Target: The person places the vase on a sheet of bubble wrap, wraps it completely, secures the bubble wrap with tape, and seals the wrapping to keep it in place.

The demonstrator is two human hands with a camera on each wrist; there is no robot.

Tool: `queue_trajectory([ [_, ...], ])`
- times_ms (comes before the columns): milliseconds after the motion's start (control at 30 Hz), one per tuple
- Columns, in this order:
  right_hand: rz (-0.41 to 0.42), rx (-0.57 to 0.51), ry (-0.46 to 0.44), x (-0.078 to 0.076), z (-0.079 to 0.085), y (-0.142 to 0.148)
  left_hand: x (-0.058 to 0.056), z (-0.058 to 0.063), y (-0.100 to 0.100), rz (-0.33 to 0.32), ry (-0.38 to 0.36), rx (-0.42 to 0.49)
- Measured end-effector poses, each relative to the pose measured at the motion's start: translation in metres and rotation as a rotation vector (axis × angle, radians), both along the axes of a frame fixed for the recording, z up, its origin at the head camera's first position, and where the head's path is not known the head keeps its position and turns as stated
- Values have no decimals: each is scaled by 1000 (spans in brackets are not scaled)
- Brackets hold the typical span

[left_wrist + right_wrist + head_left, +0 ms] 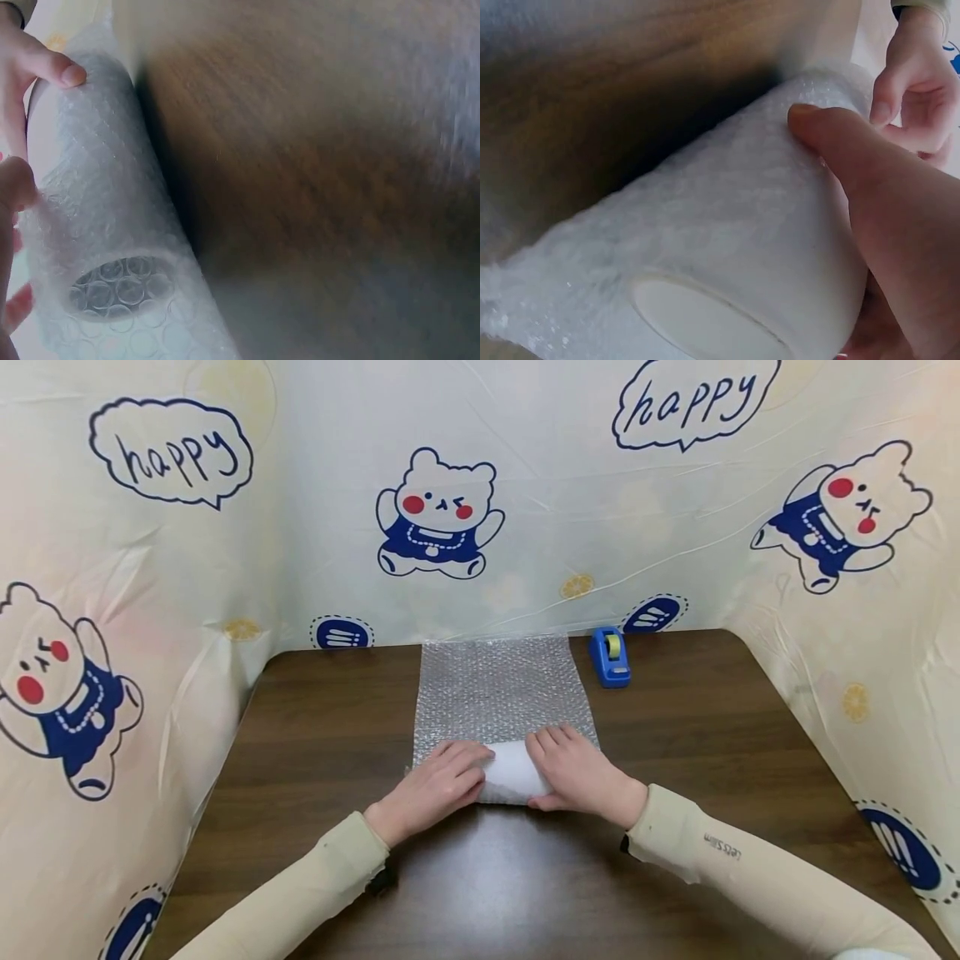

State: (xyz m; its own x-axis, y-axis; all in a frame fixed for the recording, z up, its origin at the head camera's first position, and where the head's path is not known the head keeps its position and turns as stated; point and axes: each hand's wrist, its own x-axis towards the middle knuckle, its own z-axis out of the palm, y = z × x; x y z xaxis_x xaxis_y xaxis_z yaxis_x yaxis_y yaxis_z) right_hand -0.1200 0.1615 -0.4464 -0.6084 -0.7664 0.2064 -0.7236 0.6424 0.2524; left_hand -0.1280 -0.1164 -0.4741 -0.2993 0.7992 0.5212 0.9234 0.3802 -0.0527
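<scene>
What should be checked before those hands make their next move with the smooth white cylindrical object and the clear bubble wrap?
1. Bare left hand at the left end of the smooth white cylindrical object: ok.
2. Bare right hand at its right end: ok.
3. Clear plastic bubble wrap laid out beyond the hands: ok.
4. White object fully covered: not ok, bare white shows between the hands.
5. Wrapped snugly: cannot tell.
6. Blue plastic tape dispenser nearby: ok, right of the wrap's far end.
</scene>
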Motion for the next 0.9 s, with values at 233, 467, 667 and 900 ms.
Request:
queue_trajectory([
  [233,-21,-44,-146,-5,6,0,-2,3,0,22,27,-6],
  [467,-79,-44,-274,-7,15,-3,-2,4,1,72,98,-35],
  [667,-128,-23,-401,-11,25,-6,6,1,5,199,149,-9],
  [900,-188,35,-537,-17,34,-11,15,-8,13,255,186,29],
])
